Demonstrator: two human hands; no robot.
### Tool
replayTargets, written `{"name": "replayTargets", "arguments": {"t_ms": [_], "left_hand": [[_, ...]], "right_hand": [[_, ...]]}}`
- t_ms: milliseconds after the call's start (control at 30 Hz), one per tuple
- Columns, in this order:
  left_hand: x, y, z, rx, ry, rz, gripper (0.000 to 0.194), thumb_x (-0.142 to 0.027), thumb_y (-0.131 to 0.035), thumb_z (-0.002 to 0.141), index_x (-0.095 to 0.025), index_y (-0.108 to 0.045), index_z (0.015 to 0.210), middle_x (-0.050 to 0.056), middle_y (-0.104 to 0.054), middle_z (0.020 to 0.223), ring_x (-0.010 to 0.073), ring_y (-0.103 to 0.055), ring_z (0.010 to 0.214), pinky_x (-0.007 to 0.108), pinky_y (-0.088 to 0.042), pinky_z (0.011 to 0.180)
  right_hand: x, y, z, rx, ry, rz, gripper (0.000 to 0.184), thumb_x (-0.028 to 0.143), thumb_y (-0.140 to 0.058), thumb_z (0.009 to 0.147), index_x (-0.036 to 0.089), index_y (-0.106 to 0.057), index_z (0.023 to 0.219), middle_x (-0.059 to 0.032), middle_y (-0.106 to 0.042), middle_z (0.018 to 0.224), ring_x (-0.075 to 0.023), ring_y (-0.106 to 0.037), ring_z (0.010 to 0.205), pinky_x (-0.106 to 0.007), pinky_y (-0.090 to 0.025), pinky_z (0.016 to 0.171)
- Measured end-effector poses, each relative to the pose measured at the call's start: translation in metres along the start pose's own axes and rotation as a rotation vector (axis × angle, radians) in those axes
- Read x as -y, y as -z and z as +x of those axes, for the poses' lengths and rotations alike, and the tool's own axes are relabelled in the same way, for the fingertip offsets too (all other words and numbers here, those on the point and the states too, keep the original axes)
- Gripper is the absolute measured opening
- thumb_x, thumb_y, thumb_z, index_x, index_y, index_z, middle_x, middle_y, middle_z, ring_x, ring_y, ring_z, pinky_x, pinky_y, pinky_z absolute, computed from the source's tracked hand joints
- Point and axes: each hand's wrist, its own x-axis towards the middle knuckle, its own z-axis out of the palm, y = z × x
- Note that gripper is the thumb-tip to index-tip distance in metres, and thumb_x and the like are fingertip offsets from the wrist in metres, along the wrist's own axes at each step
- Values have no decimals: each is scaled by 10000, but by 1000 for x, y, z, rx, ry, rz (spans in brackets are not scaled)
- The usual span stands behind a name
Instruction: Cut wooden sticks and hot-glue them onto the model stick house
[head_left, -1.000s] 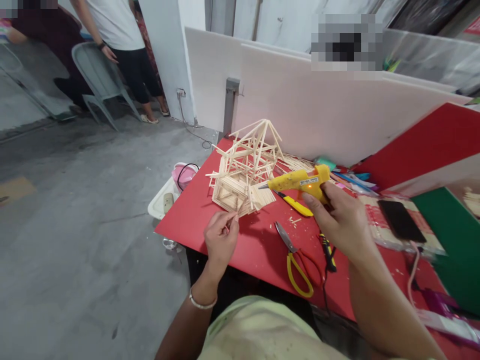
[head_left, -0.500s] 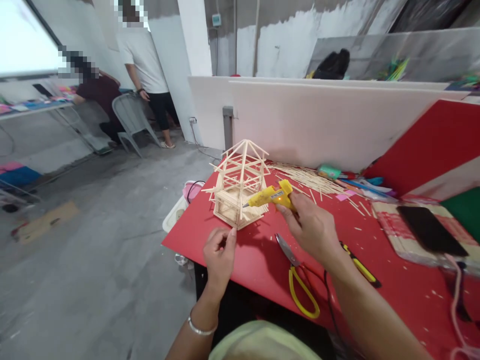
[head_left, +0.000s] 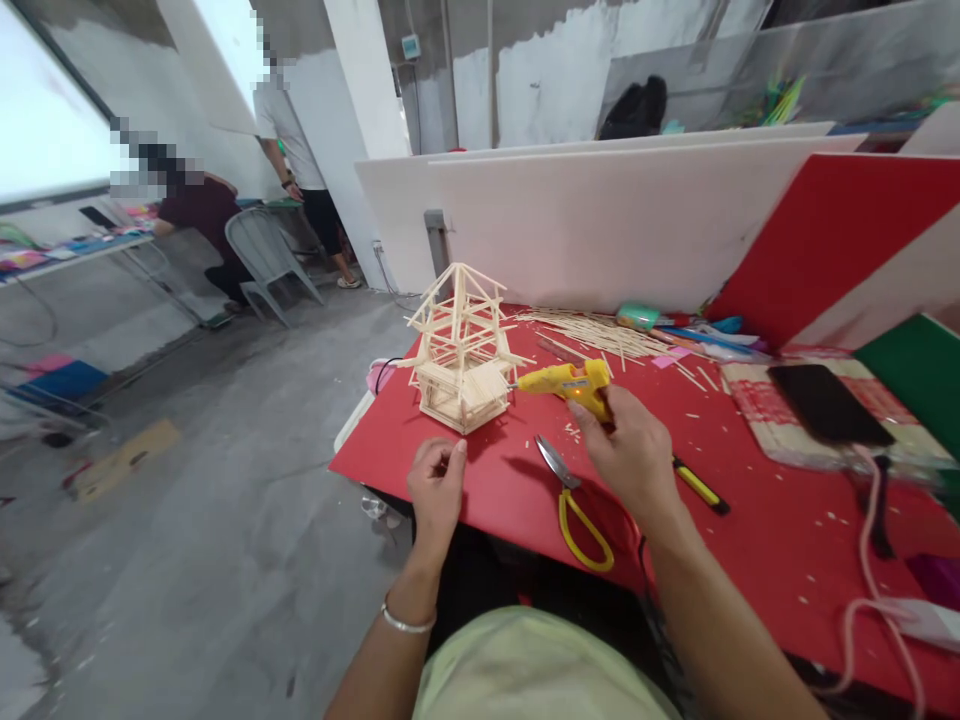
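My right hand [head_left: 630,450] is wrapped round a yellow glue gun [head_left: 562,383], its nozzle pointing left at the right side of a small house model [head_left: 461,350] made of thin wooden sticks. The model stands upright on the red tabletop [head_left: 480,500], with a peaked open roof frame and a slatted panel [head_left: 486,388] at the front right. In front of the model is my left hand [head_left: 437,485], fingers curled in and thumb pointing up, just short of the base. What it holds, if anything, is hidden. Scissors [head_left: 574,505] with yellow handles lie below the glue gun.
Loose sticks [head_left: 600,335] are heaped behind the model. A yellow-and-black cutter [head_left: 701,487] lies right of my right hand, and a black phone [head_left: 829,402] farther right. White boards [head_left: 585,230] stand behind the table. Two people are across the room, one seated near a grey chair [head_left: 262,255].
The glue gun has drawn back rightward from the model's front. The model has turned, bringing the slatted panel to the front right. My left thumb now sits apart from its base corner.
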Motion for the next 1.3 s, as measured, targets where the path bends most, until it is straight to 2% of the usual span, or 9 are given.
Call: {"name": "replayTargets", "arguments": {"t_ms": [133, 300, 400, 600, 800, 1000, 1133, 1300], "left_hand": [[3, -1, -7, 22, -8, 5, 326, -328, -621, 902, -186, -553, 616, 13, -583, 725, 138, -552, 699, 258, -443, 662], [9, 8, -11, 15, 29, 49, 325, -371, -603, 911, -187, -557, 647, 15, -584, 734, 138, -541, 698, 257, -444, 662], [15, 10, -12, -6, 39, 49, 340, -378, -606, 909, -187, -553, 633, 11, -581, 721, 136, -541, 689, 254, -441, 656], [22, 9, -17, 10, 54, -4, 325, -350, -617, 903, -187, -568, 627, 16, -601, 725, 139, -570, 704, 256, -460, 679], [29, 24, -19, 1, 104, -99, 310, -324, -628, 897, -186, -582, 623, 15, -605, 728, 143, -572, 716, 267, -463, 693], [44, 26, -14, -12, 160, -220, 349, -307, -646, 888, -184, -544, 577, 2, -571, 693, 130, -543, 678, 257, -435, 658], [50, 22, -10, 19, 149, -308, 332, -298, -645, 889, -184, -555, 590, -1, -567, 700, 127, -535, 669, 256, -429, 649], [52, 31, 0, -49, 135, -317, 319, -301, -642, 894, -185, -574, 604, 3, -573, 700, 136, -554, 695, 258, -436, 670]], "right_hand": [[-24, -25, -16, -15, -149, 29, 363, 524, -517, 918, 178, -592, 995, -85, -663, 873, -217, -579, 759, -302, -362, 660], [-23, -59, -22, 0, -208, 100, 335, 511, -500, 909, 184, -574, 926, -77, -651, 860, -205, -562, 745, -313, -393, 683], [-15, -63, -28, 2, -190, 139, 318, 502, -505, 910, 192, -570, 938, -57, -638, 857, -186, -551, 722, -302, -400, 665], [2, -54, -41, -5, -90, 112, 307, 481, -537, 908, 187, -588, 980, -64, -638, 888, -191, -547, 754, -318, -423, 699], [32, -62, -58, -13, -100, 189, 257, 413, -596, 891, 181, -608, 1003, -48, -653, 877, -185, -586, 763, -315, -457, 707], [55, -76, -72, -85, 13, 187, 224, 324, -628, 890, 203, -601, 1076, -66, -659, 972, -193, -618, 864, -337, -508, 780], [62, -88, -75, -134, 155, 225, 246, 221, -620, 880, 221, -594, 1125, -72, -638, 1014, -193, -626, 920, -337, -537, 774], [67, -97, -76, -77, 309, 219, 336, 151, -630, 833, 251, -612, 1153, -66, -657, 1049, -202, -633, 984, -365, -556, 826]]}}
